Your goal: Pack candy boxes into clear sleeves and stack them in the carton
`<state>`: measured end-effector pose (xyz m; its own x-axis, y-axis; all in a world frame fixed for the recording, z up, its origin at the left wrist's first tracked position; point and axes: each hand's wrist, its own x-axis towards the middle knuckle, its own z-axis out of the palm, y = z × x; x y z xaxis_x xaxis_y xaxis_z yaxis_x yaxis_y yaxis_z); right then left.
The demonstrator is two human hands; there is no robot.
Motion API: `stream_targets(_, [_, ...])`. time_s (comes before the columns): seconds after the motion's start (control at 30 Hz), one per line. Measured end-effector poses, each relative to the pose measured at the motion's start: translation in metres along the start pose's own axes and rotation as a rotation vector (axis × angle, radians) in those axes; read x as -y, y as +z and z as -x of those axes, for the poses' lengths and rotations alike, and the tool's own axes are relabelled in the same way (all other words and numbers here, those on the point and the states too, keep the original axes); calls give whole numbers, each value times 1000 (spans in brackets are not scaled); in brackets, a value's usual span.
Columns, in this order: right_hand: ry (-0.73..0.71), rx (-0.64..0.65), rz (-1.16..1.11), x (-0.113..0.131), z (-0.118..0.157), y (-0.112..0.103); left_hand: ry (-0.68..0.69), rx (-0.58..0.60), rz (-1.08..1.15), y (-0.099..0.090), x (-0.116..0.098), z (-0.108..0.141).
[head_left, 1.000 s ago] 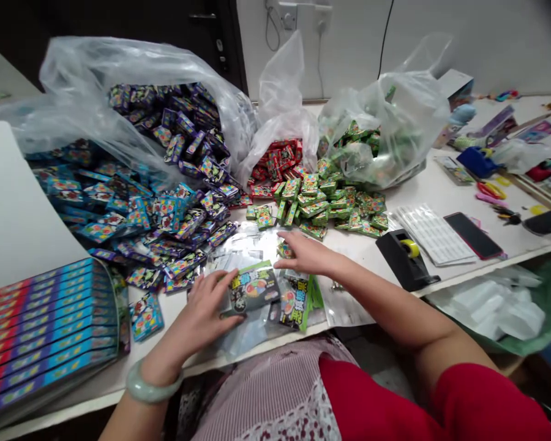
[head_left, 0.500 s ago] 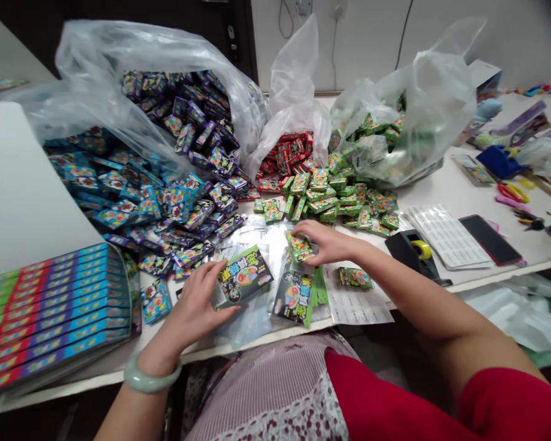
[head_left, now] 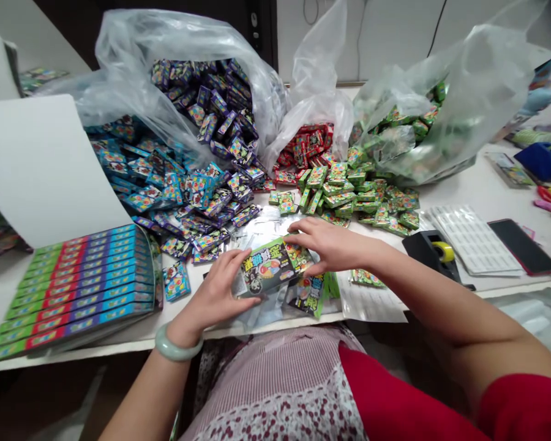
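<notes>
My left hand, a pale green bangle at its wrist, grips the left end of a flat black printed packet between thumb and fingers. At the packet's right end, my right hand holds a small green box between thumb and fingertips. The box touches the packet; whether it is inside or only against it I cannot tell. Below my right hand lie more black-and-green printed packets, partly covered. Clear plastic sleeves lie under both hands.
Small boxes in blue, purple, red and green spill from plastic bags behind my hands. A tray of colored box rows stands left. To the right are a tape dispenser, sticker sheets and a phone.
My right hand has moved left with the green box, bringing it to the black packet's right end. The packet has come up nearer that hand. The view has shifted left.
</notes>
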<state>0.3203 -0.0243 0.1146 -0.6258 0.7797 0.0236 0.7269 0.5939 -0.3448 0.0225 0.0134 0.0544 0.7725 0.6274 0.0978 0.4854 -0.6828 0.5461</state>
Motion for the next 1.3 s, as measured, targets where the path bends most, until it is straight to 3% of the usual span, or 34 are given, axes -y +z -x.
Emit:
stream_targets(0.13, [-25, -116, -178, -1, -6, 15, -17, -35, 36, 3, 0, 2])
stream_targets(0.27, [144, -322, -224, 12, -8, 32, -74, -140, -30, 7, 4, 7])
stream_targets(0.33, [192, -333, -205, 20, -10, 39, -75, -157, -42, 10, 6, 7])
stream_targets(0.43, [154, -298, -253, 17, -21, 40, -65, -161, -34, 15, 12, 6])
stream_targets(0.53, [249, -287, -216, -18, -48, 24, -108, -229, -58, 15, 21, 8])
stream_targets(0.67, [629, -153, 192, -85, -108, -3, -147, -281, -105, 9, 33, 13])
stream_targets(0.8, [752, -53, 263, -130, -160, -5, -163, -295, -129, 6, 39, 19])
stream_targets(0.9, [781, 1, 247, -147, -177, 2, -198, -298, -134, 6, 45, 23])
stream_targets(1.1, [695, -75, 66, -158, -162, -9, -198, -285, -127, 5, 53, 23])
stream_targets(1.3, [550, -186, -318, -110, -111, -11, -181, -303, -111, 1, 46, 20])
